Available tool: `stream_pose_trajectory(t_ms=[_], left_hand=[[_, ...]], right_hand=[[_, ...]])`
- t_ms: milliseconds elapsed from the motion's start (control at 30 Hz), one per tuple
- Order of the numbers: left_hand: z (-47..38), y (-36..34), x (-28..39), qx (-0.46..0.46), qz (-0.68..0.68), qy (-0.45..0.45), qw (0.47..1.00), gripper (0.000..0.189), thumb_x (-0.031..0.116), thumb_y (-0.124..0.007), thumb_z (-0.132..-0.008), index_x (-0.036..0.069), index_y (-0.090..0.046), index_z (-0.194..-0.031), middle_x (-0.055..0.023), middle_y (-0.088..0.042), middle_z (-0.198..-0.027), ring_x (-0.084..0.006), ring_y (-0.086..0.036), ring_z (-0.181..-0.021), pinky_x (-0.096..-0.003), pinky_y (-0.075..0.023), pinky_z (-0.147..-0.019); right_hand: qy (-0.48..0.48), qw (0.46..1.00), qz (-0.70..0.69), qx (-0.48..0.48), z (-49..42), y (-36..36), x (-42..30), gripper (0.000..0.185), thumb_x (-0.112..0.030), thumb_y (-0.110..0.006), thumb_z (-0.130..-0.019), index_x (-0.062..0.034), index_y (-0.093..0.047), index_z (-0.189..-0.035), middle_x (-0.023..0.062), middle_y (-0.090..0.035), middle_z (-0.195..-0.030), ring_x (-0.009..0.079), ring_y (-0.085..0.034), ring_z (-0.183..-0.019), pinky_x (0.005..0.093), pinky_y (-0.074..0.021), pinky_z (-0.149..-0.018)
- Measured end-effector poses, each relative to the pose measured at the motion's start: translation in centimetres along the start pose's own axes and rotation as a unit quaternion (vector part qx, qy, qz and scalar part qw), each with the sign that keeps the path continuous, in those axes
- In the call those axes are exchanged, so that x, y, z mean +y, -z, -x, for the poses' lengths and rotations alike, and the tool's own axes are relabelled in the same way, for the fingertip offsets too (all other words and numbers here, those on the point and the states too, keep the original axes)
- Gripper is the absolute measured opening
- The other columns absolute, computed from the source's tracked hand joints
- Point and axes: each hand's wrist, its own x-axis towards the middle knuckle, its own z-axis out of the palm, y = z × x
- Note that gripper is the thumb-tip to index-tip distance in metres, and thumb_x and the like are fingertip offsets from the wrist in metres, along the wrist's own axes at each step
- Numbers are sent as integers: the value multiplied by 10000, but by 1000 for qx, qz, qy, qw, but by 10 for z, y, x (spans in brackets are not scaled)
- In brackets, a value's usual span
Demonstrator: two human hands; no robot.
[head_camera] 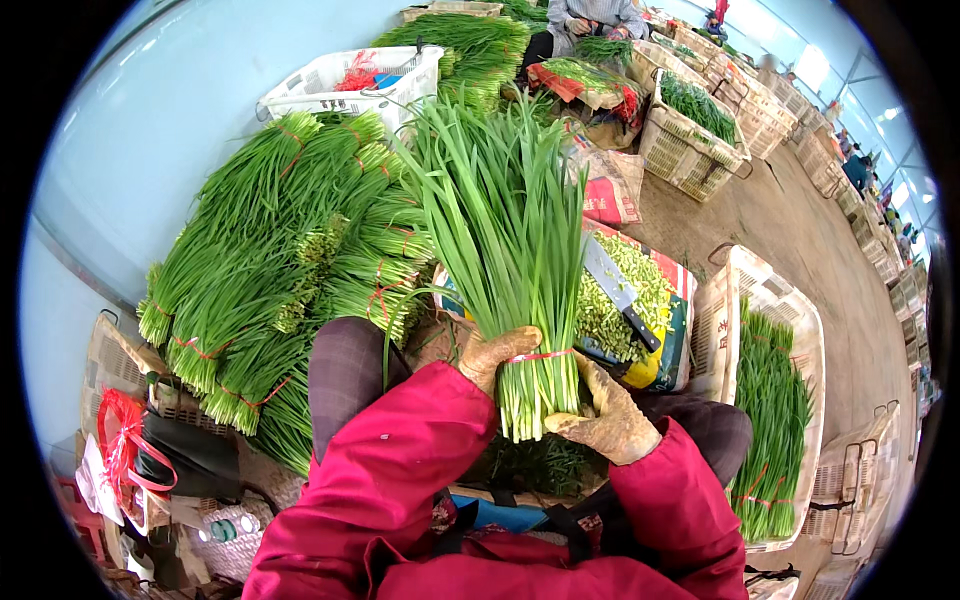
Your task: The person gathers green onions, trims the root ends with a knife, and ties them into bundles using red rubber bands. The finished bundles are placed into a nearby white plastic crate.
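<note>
A bundle of garlic chives (517, 270) stands upright before my chest, its pale cut ends down and its green leaves fanning upward. A red tie (540, 356) rings it near the base. My left hand (496, 358), in a soiled glove, grips the bundle's left side at the tie. My gloved right hand (606, 416) holds the lower right side, its thumb across the stem ends. Just right of the bundle, a kitchen knife (621, 292) with a black handle lies on chopped stem ends (611, 330), which cover a printed sack (679, 337).
Tied chive bundles (255, 247) are heaped at my left, by the pale blue wall (150, 135). A white crate (345, 94) behind holds red ties. At my right, a plastic crate (814, 360) holds chive bundles (772, 420). Another person (592, 22) sits ahead, near more crates (697, 161).
</note>
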Motion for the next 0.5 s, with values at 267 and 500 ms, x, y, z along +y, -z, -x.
stream_pose_trajectory(t_ms=[267, 500], left_hand=[[-24, 38, -17, -115, -52, 24, 992, 233, 257, -694, -823, 49, -617, -894, 7, -638, -891, -98, -583, -770, -272, -456, -713], [-14, 23, 3, -119, 24, 68, 990, 219, 236, -671, -819, 31, -598, -797, -130, -670, -975, -223, -638, -910, -368, -493, -784]], right_hand=[[-45, 874, 482, 46, 44, 14, -5, 434, -140, -676, -761, -66, -560, -1172, 146, -638, -962, 223, -637, -902, 327, -504, -797], [94, 918, 305, 235, 60, -15, -68, 174, -94, -772, -743, -8, -651, -833, 56, -619, -710, 138, -581, -633, 273, -465, -597]])
